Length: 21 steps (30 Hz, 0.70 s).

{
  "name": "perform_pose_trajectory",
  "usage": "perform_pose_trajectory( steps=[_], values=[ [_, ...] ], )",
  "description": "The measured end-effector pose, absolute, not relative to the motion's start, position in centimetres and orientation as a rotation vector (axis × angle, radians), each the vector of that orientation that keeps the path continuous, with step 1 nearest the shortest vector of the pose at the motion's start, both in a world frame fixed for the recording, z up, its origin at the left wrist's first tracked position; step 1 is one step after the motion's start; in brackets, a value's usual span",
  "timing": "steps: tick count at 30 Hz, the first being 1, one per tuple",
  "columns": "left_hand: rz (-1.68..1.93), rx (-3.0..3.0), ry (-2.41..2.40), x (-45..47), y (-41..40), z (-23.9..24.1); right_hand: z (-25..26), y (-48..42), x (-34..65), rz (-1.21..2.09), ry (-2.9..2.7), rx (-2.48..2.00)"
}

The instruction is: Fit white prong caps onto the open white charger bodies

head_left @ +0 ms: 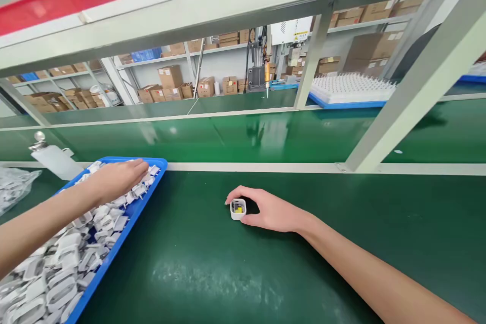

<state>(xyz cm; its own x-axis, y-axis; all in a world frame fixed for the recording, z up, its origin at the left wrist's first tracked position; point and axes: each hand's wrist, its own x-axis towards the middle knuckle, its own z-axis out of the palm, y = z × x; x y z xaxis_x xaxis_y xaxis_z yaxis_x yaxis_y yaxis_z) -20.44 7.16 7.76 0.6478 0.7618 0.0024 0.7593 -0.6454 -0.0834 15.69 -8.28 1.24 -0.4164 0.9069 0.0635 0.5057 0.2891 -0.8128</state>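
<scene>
Two hands: left hand (117, 178) flat, fingers together, on parts (56, 273) in blue tray (159, 164); right hand (269, 208) pinching white housing (238, 208) on mat (212, 263).

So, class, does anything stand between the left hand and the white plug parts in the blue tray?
Nothing visible does. The left hand lies directly on the white plug parts at the far end of the blue tray. The right hand holds a white housing elsewhere.
</scene>
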Motion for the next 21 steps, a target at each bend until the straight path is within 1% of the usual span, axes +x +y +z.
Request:
perform_pose_trajectory(
  steps=[3, 6, 8, 10, 12, 14, 18, 19, 21],
  values=[
    [-0.196, -2.895, -1.202, -15.3, 5.9, 8.8, 0.8, -8.0, 16.1, 1.055, -1.992, -1.221],
    [-0.720, -3.139, -1.219, -8.6, 3.3, 7.8, 0.3, -7.6, 16.8, 1.132, -1.750, -1.128],
    [-1.038, -3.287, -1.296, -4.4, 1.5, 6.2, 0.1, -7.3, 17.2, 1.004, -1.563, -1.097],
    [-1.215, -3.385, -1.350, -1.2, 0.1, 4.6, -0.1, -7.1, 17.3, 0.844, -1.445, -1.091],
    [-1.258, -3.444, -1.378, 0.6, -0.7, 3.6, -0.2, -7.0, 17.1, 0.784, -1.385, -1.083],
    [-1.277, -3.489, -1.415, 0.8, -0.8, 3.1, -0.3, -6.9, 16.8, 0.807, -1.335, -1.067],
    [-1.321, -3.527, -1.584, -2.3, 0.0, 2.6, -0.7, -6.5, 16.4, 0.941, -1.207, -1.019],
    [-1.260, -3.563, -1.604, -3.3, 0.1, 2.3, -0.8, -6.4, 16.4, 0.990, -1.166, -1.004],
    [-0.948, -3.735, -1.501, -5.0, 0.1, 1.7, -1.2, -6.1, 16.5, 1.086, -1.080, -0.976]
  ],
)
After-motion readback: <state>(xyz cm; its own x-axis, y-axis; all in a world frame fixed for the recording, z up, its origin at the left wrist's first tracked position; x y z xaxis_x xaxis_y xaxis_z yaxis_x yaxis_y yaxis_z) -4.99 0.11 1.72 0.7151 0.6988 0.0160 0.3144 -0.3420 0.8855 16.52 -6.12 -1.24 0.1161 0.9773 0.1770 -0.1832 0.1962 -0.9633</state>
